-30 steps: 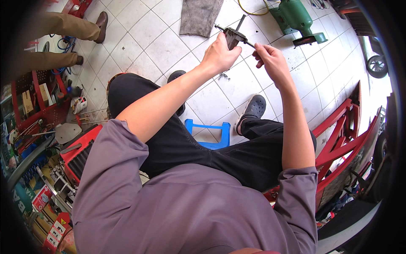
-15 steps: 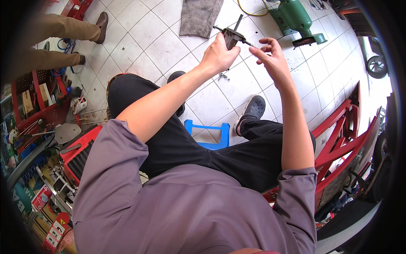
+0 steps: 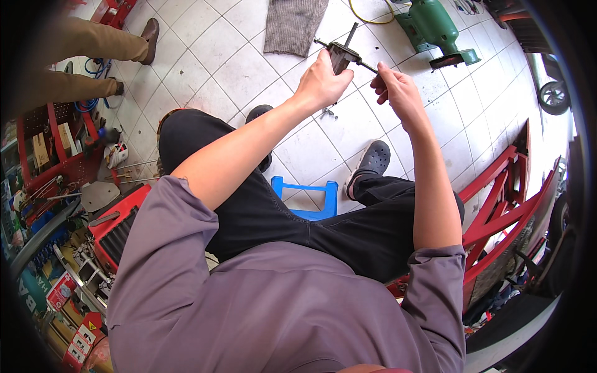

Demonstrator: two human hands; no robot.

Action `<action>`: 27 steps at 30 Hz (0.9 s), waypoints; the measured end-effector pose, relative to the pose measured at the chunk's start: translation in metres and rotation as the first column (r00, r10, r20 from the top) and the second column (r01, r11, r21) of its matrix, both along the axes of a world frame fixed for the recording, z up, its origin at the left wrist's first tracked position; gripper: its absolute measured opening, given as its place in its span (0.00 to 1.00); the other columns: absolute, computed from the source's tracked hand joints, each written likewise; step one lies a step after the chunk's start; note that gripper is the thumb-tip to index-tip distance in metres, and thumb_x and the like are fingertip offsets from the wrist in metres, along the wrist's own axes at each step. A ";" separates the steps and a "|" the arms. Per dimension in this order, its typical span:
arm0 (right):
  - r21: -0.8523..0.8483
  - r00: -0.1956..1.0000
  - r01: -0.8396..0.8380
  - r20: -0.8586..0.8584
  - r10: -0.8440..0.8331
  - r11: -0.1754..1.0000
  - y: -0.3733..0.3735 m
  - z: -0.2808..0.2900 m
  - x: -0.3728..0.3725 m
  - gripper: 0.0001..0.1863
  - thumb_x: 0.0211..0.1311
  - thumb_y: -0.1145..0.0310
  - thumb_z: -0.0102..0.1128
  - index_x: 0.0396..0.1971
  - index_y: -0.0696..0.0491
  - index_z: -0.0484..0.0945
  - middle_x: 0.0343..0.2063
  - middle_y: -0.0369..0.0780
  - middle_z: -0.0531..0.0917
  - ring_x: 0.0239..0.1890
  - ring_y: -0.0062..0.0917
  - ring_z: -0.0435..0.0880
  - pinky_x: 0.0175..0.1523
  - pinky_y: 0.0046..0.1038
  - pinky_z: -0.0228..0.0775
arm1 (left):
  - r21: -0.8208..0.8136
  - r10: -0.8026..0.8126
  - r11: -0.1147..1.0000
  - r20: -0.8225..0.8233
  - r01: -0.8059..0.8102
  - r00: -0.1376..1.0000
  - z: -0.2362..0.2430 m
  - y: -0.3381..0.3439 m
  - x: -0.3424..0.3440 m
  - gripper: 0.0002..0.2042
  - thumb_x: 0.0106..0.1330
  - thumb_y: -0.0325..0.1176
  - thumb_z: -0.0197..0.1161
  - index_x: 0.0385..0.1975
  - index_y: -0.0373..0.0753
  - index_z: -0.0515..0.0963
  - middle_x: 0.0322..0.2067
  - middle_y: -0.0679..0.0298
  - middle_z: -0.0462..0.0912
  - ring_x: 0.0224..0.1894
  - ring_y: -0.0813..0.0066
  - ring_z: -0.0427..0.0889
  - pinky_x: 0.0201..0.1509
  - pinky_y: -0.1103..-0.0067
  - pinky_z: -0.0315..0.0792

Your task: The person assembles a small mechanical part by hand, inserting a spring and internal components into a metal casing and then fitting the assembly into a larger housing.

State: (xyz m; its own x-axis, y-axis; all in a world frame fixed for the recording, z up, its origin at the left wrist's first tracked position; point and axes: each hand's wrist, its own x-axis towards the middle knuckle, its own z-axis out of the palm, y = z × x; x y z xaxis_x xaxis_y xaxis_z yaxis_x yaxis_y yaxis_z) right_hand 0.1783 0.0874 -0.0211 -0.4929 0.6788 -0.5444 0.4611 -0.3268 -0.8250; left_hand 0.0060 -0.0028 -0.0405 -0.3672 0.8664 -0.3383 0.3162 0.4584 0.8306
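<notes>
Stool: I see a blue plastic stool [image 3: 309,198] on the tiles between my feet.
Left hand [image 3: 322,81]: closed round the dark metal part [image 3: 341,57], gripping its blocky body.
Right hand [image 3: 398,92]: fingers pinched, probably on the thin rod end jutting rightward.
Axis: rod runs left-right.
Beyond: grey mat [image 3: 294,23], green motor [image 3: 437,28].

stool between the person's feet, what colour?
Bright blue: the small plastic stool stands on the white tiled floor between the legs. Head view, the only one, shows it.
</notes>
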 end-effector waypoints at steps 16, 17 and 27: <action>0.260 1.000 0.024 -0.010 -0.022 0.965 -0.015 0.005 -0.007 0.30 0.65 0.43 0.55 0.37 0.61 0.78 0.23 0.35 0.77 0.20 0.15 0.74 0.29 0.18 0.65 | -0.007 0.013 1.000 0.030 -0.013 0.999 -0.007 0.000 -0.003 0.26 0.57 0.45 0.60 0.45 0.27 0.67 0.39 0.41 0.81 0.46 0.49 0.81 0.53 0.66 0.72; 0.238 0.998 0.061 -0.004 -0.062 0.969 -0.017 0.009 -0.010 0.28 0.65 0.43 0.55 0.37 0.59 0.78 0.22 0.33 0.76 0.20 0.14 0.74 0.29 0.18 0.63 | -0.006 0.018 1.000 0.048 -0.018 0.999 -0.006 0.001 -0.003 0.26 0.57 0.45 0.60 0.45 0.27 0.67 0.39 0.41 0.81 0.46 0.49 0.81 0.53 0.66 0.72; -0.024 0.999 0.046 -0.015 -0.046 0.999 -0.011 0.005 -0.004 0.21 0.68 0.47 0.54 0.34 0.52 0.76 0.21 0.30 0.75 0.19 0.12 0.75 0.27 0.16 0.59 | -0.008 0.004 1.000 0.033 -0.003 0.999 -0.001 0.000 0.000 0.26 0.57 0.44 0.60 0.45 0.27 0.67 0.38 0.42 0.81 0.44 0.51 0.82 0.51 0.67 0.73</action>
